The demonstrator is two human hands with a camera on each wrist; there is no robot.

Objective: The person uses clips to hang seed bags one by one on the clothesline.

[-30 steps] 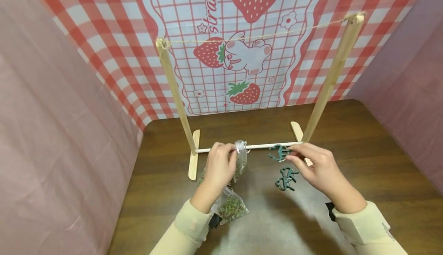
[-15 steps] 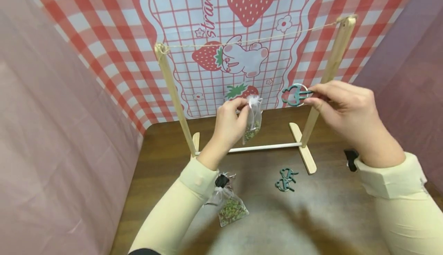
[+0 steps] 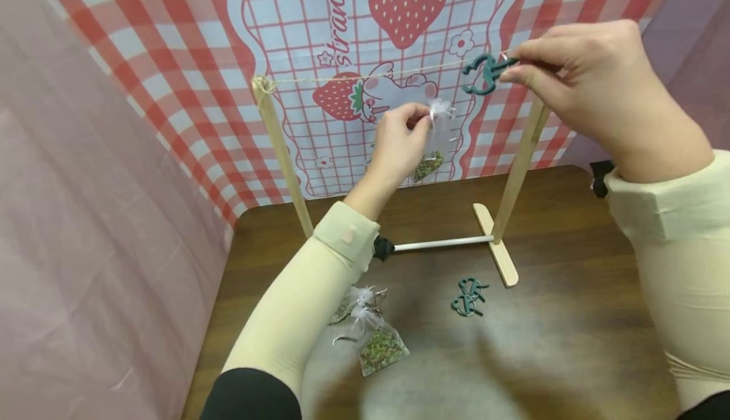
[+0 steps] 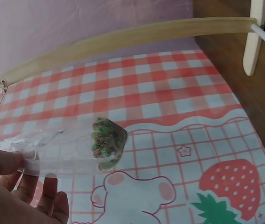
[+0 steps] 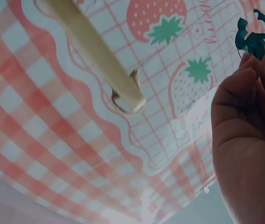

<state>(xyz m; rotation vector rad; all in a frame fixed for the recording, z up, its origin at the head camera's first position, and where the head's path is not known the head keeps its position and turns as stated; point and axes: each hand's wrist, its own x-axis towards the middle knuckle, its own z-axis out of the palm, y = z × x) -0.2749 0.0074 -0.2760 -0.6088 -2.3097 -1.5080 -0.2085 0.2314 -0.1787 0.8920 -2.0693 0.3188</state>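
My left hand [image 3: 401, 139] pinches the gathered top of a sheer drawstring bag [image 3: 440, 130]. Dried green herbs fill the bag's bottom, which hangs just below the string line. In the left wrist view the same sachet [image 4: 105, 142] stretches out from the thumb and fingers. With thumb and fingertips my right hand [image 3: 593, 84] squeezes the handles of a dark green plastic clip [image 3: 485, 75]. The clip's curved jaws are spread and overlap the string [image 3: 399, 73] in the head view. The right wrist view also shows the spread green clip [image 5: 254, 37].
The string runs between two wooden posts [image 3: 521, 166] joined by a white rod [image 3: 445, 242]. More green clips [image 3: 469, 298] lie on the brown table [image 3: 570, 331]. Filled herb bags [image 3: 382, 348] lie near the left forearm. A strawberry-print cloth [image 3: 336, 27] hangs behind.
Both hands have risen from near the table, the left carrying the herb bag and the right the green clip to string height. The clip's jaws have spread in the last half second.
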